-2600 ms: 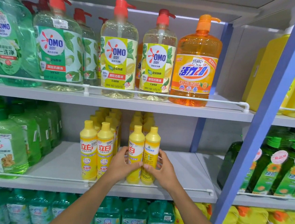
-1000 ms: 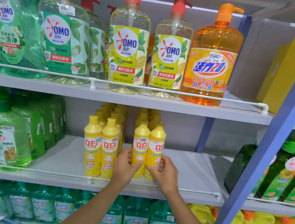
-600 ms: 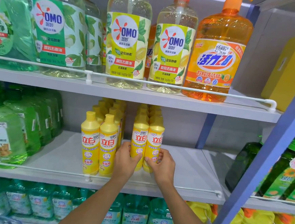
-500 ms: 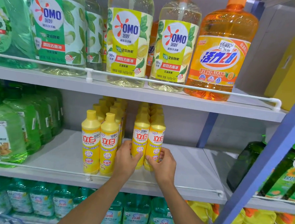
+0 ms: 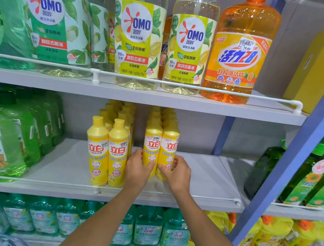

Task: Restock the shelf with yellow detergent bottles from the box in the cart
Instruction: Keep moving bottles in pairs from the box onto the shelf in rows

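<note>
Two yellow detergent bottles stand side by side on the middle shelf (image 5: 201,176), at the front of a row of the same bottles. My left hand (image 5: 137,168) grips the left bottle (image 5: 152,147) low down, fingers round its left side and thumb on its front. My right hand (image 5: 176,172) grips the right bottle (image 5: 170,146) the same way from the right. A second double row of yellow bottles (image 5: 106,149) stands just to the left, closer to the shelf's front. The box and the cart are out of view.
A white rail (image 5: 171,194) runs along the shelf's front edge. Green bottles (image 5: 7,137) fill the shelf's left end. Large pump bottles, among them an orange one (image 5: 238,51), stand on the shelf above. A blue post (image 5: 298,153) slants at right, dark green bottles (image 5: 308,179) beyond it.
Both hands have pushed the pair of yellow bottles back from the shelf's front towards the row behind. My view has moved closer to the shelf.
</note>
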A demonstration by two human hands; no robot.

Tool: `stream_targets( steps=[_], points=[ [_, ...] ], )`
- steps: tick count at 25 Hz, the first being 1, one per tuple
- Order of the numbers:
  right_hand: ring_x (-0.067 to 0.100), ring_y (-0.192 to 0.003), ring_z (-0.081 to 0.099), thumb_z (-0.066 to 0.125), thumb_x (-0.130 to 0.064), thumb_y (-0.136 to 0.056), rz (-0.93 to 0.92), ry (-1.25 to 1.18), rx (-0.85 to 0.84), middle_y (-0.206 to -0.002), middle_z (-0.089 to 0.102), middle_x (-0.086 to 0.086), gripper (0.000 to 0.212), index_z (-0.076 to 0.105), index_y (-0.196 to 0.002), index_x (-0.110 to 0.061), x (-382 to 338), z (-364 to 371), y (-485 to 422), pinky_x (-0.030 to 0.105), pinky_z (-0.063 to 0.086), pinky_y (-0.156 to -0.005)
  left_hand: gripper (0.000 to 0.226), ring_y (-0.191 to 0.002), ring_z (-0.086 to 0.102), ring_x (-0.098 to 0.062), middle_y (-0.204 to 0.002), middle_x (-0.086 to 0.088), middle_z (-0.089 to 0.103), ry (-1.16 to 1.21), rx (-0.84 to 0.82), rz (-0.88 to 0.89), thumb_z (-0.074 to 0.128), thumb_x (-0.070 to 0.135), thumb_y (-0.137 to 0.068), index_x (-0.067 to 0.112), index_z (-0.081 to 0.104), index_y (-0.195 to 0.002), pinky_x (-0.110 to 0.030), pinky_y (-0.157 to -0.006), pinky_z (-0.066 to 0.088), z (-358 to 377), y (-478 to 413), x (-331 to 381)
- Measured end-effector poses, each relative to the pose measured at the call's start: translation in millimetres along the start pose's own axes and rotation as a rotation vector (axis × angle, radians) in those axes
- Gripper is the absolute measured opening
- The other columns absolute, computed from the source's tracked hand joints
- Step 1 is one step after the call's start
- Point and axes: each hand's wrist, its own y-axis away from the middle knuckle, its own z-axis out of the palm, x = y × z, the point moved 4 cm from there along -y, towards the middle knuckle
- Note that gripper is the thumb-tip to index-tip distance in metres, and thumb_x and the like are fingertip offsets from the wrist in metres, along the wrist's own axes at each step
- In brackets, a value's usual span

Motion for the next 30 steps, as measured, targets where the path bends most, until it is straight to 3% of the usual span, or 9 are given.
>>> stream_targets(
  steps=[3, 6, 9, 13, 16, 22, 30],
  points=[
    [0.021, -0.109, 0.065, 0.085, -0.043, -0.076, -0.011, 0.091, -0.050, -0.119, 0.069, 0.004, 0.061, 0.062, -0.125, -0.016, -7.7, -7.7, 2.1, 0.037, 0.056, -0.093, 0.042, -0.099, 0.067, -0.026, -0.109, -0.008, 0.070, -0.056, -0.057, 0.018, 0.078, 0.029, -0.082, 0.013, 0.060, -0.116, -0.044, -0.084, 0.058, -3.5, 1.8, 4.7],
    [0.026, -0.126, 0.057, 0.075, -0.052, -0.083, -0.013, 0.237, -0.108, -0.137, 0.060, 0.009, 0.075, 0.052, -0.142, -0.011, -11.4, -22.5, 11.1, 0.040, 0.050, -0.103, 0.043, -0.102, 0.065, -0.030, -0.109, -0.013, 0.067, -0.124, -0.153, 0.003, 0.077, 0.027, -0.082, 0.009, 0.057, -0.115, -0.043, -0.086, 0.055, -5.6, 7.6, 4.9],
    [0.030, -0.135, 0.048, 0.066, -0.051, -0.091, -0.073, 0.434, -0.232, -0.146, 0.051, 0.014, 0.075, 0.042, -0.148, -0.009, -14.1, -37.6, 30.4, 0.041, 0.042, -0.108, 0.048, -0.106, 0.063, -0.034, -0.110, -0.014, 0.064, -0.258, -0.313, 0.068, 0.071, 0.039, -0.082, 0.010, 0.054, -0.116, -0.046, -0.086, 0.054, -9.6, 24.1, 4.2],
    [0.034, -0.133, 0.045, 0.062, -0.050, -0.093, -0.214, 0.629, -0.386, -0.147, 0.045, 0.013, 0.068, 0.038, -0.147, -0.015, -24.6, -47.7, 71.6, 0.044, 0.042, -0.107, 0.068, -0.122, 0.053, -0.035, -0.130, -0.015, 0.055, -0.620, -0.567, 0.246, 0.064, 0.051, -0.089, 0.012, 0.041, -0.140, -0.044, -0.095, 0.049, -39.7, 63.4, 15.2],
    [0.035, -0.140, 0.037, 0.057, -0.059, -0.092, -0.335, 0.788, -0.466, -0.155, 0.036, 0.012, 0.079, 0.030, -0.152, -0.015, -39.3, -48.9, 112.7, 0.048, 0.041, -0.110, 0.077, -0.127, 0.049, -0.034, -0.138, -0.014, 0.050, -0.871, -0.572, 0.332, 0.058, 0.062, -0.090, 0.015, 0.036, -0.146, -0.045, -0.100, 0.046, -83.4, 103.9, 22.6],
    [0.036, -0.147, 0.029, 0.049, -0.064, -0.095, -0.538, 0.868, -0.541, -0.162, 0.027, 0.016, 0.087, 0.020, -0.158, -0.012, -39.0, -34.5, 207.5, 0.052, 0.034, -0.116, 0.089, -0.139, 0.038, -0.036, -0.150, -0.016, 0.041, -1.022, -0.592, 0.172, 0.045, 0.073, -0.089, 0.016, 0.027, -0.154, -0.051, -0.114, 0.034, -148.4, 215.5, -12.3],
    [0.035, -0.149, 0.026, 0.053, -0.055, -0.097, -0.425, 0.818, -0.821, -0.161, 0.027, 0.013, 0.077, 0.025, -0.156, -0.014, 39.5, 39.9, 352.4, 0.055, 0.032, -0.117, 0.084, -0.146, 0.032, -0.034, -0.157, -0.013, 0.035, -0.980, -0.715, -0.089, 0.049, 0.069, -0.090, 0.020, 0.028, -0.154, -0.050, -0.118, 0.028, -170.2, 349.7, -112.8]
  ],
)
